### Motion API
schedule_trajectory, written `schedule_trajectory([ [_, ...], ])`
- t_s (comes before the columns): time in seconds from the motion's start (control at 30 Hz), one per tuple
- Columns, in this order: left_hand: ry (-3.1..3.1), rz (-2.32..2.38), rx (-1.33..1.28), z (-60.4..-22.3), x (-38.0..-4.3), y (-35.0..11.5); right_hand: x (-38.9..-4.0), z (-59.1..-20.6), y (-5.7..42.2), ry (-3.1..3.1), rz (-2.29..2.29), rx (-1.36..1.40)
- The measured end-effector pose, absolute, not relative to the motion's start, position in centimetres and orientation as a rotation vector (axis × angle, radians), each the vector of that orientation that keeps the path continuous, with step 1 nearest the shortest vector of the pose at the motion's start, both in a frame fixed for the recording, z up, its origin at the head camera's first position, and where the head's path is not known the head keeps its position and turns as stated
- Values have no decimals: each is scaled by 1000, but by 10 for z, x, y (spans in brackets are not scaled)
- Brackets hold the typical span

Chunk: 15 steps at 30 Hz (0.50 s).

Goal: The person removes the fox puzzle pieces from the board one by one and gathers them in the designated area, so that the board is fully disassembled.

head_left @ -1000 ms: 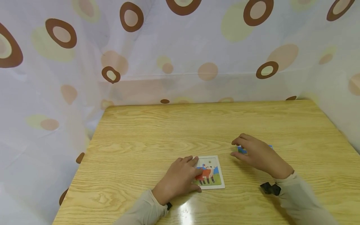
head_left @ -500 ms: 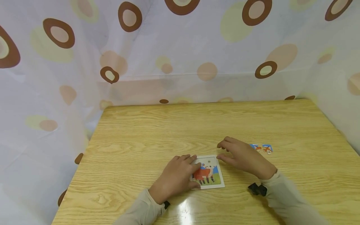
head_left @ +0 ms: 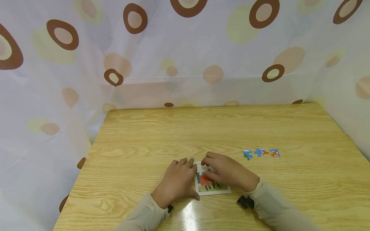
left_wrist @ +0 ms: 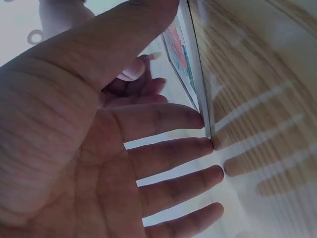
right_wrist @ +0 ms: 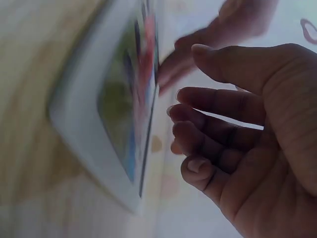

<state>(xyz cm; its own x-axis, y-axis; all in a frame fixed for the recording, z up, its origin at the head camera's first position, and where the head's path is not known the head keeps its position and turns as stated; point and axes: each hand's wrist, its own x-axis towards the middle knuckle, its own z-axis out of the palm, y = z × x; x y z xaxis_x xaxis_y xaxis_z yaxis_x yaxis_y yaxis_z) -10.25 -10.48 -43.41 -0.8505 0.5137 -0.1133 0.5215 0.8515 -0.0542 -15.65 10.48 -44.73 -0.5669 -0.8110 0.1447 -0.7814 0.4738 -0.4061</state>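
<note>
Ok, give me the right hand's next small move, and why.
I'd probably move the right hand to the leftmost loose piece: of the three on the table, it lies nearest the framed puzzle, and that hand looks empty in the right wrist view.

Plain beige long sleeves [head_left: 281, 207], slightly wrinkly, chunky black angular gadget [head_left: 242, 201] under the right cuff [head_left: 256, 190], little black bit [head_left: 170, 208] peeking out by the left cuff [head_left: 156, 203].

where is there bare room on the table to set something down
The pale wooden table is bare between the white brown-ringed curtain and the multicoloured cardboard-like jigsaw pieces, and left of the left hand. It's crowded around the square white-framed animal puzzle: left hand at its left side, right hand over it.
</note>
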Motion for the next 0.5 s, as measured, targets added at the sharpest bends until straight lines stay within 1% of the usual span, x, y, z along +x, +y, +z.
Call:
schedule_trajectory([
  [0.2,2915,-130,807,-434,-103,-106,-146,-456,90,2573,-723,-1421],
  [0.5,2921,-102,797,-434,-102,-106,-144,-459,91,2603,-748,-1333],
])
